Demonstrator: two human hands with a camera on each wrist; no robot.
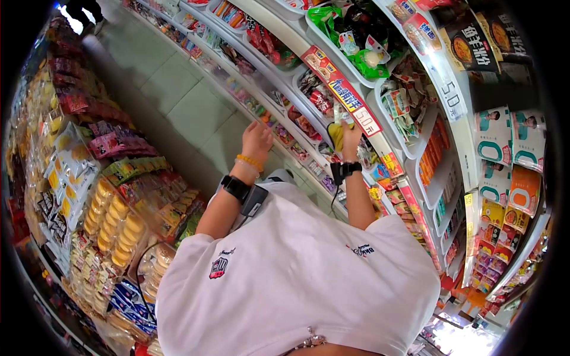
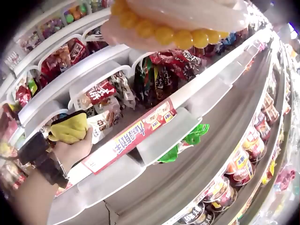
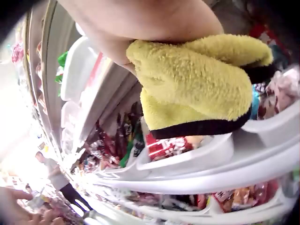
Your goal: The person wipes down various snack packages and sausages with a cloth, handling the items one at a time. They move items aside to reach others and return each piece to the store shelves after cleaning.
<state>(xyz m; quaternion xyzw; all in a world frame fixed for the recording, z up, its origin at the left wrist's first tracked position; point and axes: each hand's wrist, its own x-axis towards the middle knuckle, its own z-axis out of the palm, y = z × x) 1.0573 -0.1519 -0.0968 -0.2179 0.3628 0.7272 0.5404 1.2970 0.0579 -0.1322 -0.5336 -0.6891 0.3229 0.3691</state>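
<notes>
Gripping yellow cloth (image 3: pixel 192 84), fingers of right hand (image 1: pixel 352 141) are nearest to white bin (image 3: pixel 211 152); cloth's black edge faces this bin. Left hand (image 1: pixel 257 141) is apart from cloth, fingers loose, nothing held.

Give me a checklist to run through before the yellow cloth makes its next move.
1. Yellow cloth gripped in the right hand: ok.
2. Left hand empty: ok, it holds nothing and is off the shelves.
3. Black wristband fastened round the right wrist: ok, by the look of it.
4. Space around the cloth clear of goods: not ok; a red packet lies in the bin right beside it.
5. Red price strip on the shelf edge: ok, it is in place.
6. Underside of the cloth clean: cannot tell, it is hidden.
</notes>
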